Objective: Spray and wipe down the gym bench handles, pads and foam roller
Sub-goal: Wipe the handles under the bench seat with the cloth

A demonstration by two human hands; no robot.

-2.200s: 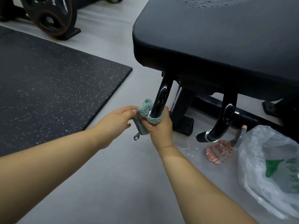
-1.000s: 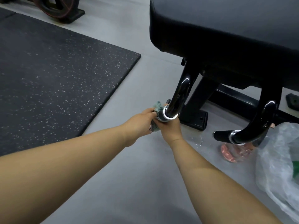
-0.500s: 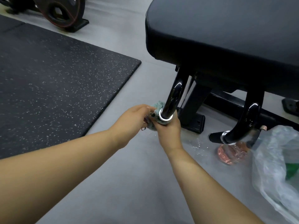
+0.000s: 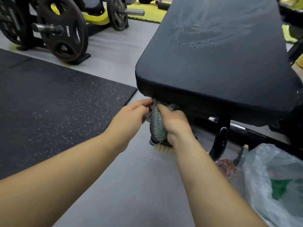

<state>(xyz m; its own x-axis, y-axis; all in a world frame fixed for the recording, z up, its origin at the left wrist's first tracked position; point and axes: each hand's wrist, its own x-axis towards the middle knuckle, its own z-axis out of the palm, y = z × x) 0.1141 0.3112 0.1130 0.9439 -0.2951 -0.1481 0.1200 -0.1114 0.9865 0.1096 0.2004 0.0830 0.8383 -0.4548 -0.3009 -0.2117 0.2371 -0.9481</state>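
Observation:
A black padded bench fills the upper right; wet wipe streaks show on its top. Under its near edge hang two curved black handles. A grey-green cloth is wrapped around the left handle, which it mostly hides. My right hand grips the cloth around that handle. My left hand pinches the cloth's patterned edge just under the pad's corner. The right handle hangs bare. A pink spray bottle lies on the floor below it.
A clear plastic bag with green print lies at the lower right. A black speckled rubber mat covers the floor at left. Weight plates on racks stand at the back left. Grey floor lies under my arms.
My hands and the cloth have slid up the left handle from its chrome-ringed tip to just under the pad. The view has tilted up, showing more of the bench top and the weight plates.

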